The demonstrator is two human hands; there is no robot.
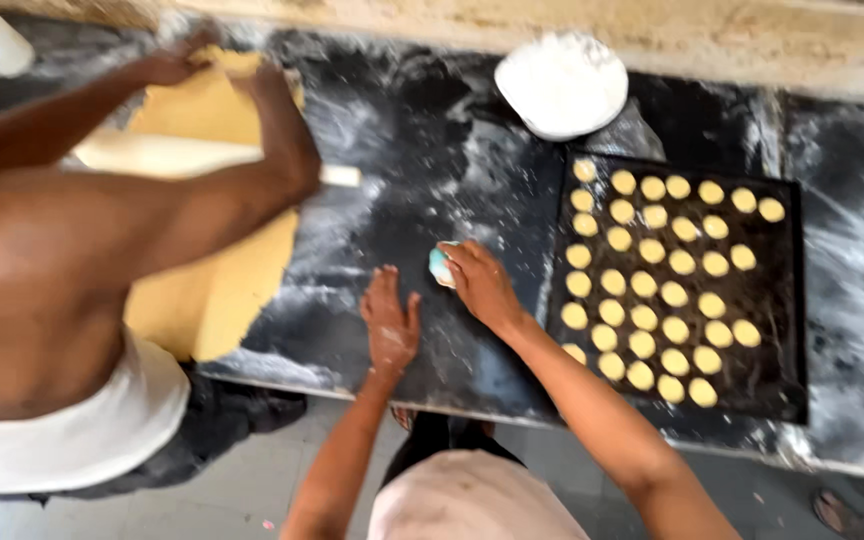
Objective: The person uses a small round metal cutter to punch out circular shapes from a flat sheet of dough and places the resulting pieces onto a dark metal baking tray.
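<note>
The dark, flour-dusted table (432, 200) spreads under both your hands, and beyond your left grip a co-worker (52, 280) leans over it, pressing a pale rolling pin (182, 155) across a broad sheet of yellow dough (217, 290). Just right of your right grip lies a black baking tray (782, 300), its rows filled with small round dough discs (644, 285), and further out from that grip, near the wall, sits a white bowl of flour (562, 85). Your left hand (390, 325) rests flat on the table, fingers spread, holding nothing. Your right hand (480, 285) lies just beside it, fingers curled and pinching a small round cutter (441, 265) of pale blue-white, which stands against the table at your fingertips. The cutter looks light and stiff, so you can judge that a hold around its rim from above, with fingertips on opposite sides, suits it best; flour on the surface may make it slide. The discs look soft and easily dented, so take them from the edges, lightly, rather than pressing on their tops.
</note>
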